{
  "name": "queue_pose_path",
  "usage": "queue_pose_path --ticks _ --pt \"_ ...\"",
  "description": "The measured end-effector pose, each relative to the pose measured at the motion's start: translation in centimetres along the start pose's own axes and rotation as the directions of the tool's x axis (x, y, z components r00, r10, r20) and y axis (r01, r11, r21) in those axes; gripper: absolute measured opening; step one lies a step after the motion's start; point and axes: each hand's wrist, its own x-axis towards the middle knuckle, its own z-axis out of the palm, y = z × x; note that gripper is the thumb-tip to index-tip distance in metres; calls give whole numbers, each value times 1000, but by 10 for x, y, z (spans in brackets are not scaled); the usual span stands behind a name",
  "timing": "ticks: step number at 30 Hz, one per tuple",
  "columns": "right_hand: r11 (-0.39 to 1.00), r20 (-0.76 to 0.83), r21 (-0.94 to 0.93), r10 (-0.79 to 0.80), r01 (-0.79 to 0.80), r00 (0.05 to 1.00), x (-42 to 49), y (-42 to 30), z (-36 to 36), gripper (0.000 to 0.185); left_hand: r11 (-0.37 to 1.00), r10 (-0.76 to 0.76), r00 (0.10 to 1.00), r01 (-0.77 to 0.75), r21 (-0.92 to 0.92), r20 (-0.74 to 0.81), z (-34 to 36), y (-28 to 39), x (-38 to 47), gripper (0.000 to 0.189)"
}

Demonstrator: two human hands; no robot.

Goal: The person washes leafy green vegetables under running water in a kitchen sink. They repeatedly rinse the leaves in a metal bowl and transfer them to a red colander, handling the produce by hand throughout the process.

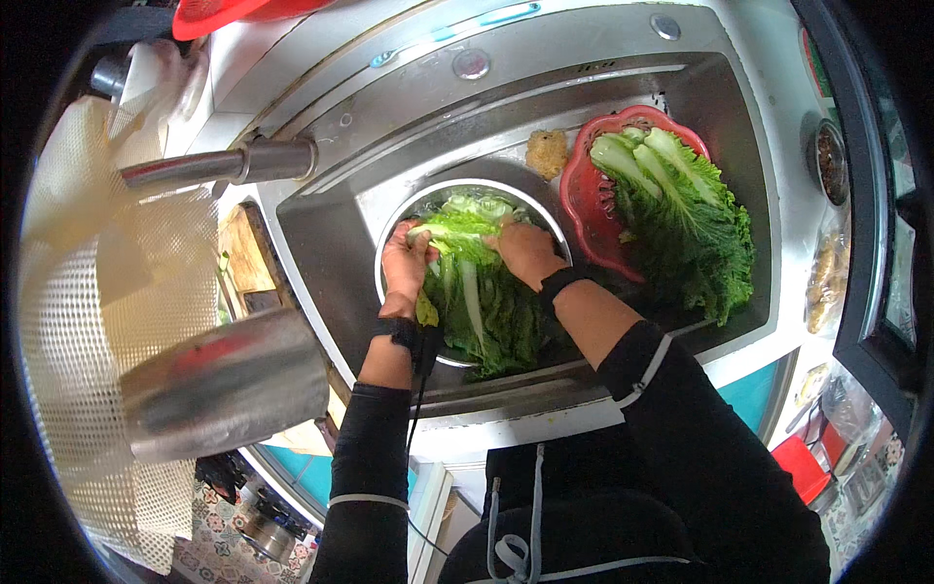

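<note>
A round steel basin [381, 271] sits in the stainless sink [314, 241], filled with green leafy vegetable. Both hands are over it, gripping one light green leaf [463, 237] from its two sides. My left hand [406, 259] pinches the leaf's left end between thumb and fingers. At its right side, my right hand [527, 252] has curled fingers on the leaf; its fingertips are partly hidden. Darker long leaves [489, 314] hang over the basin's near rim. To the right, a red plastic colander [584, 212] holds more large leaves [678, 197], which spill past its edge.
A yellowish scrubber [547, 153] lies between basin and colander. A blue and white toothbrush [452, 33] rests behind the sink. A cleaver's broad blade [233, 387] and a wooden board [244, 252] are at the left, beside perforated cream sheeting [66, 292]. A small bowl [832, 162] stands at the right.
</note>
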Motion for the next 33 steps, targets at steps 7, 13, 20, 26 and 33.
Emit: queue_pose_path --ticks 7,13,20,26,33 --pt "997 -1 -76 -30 30 1000 -33 -47 -55 40 569 381 868 -491 660 318 -38 74 -53 23" --pt "917 11 31 -398 397 917 -56 -83 -90 26 690 402 835 -546 475 376 -28 111 -91 25" --pt "852 -211 428 -231 303 950 -62 -48 -178 36 903 248 966 -201 381 -79 -26 68 -84 31" --pt "902 -419 221 -256 372 871 -121 6 -301 30 446 -167 959 -135 885 230 30 21 -71 49" --pt "776 -488 -600 -164 -193 857 -101 88 -253 29 654 -196 947 -66 754 253 24 33 -63 68"
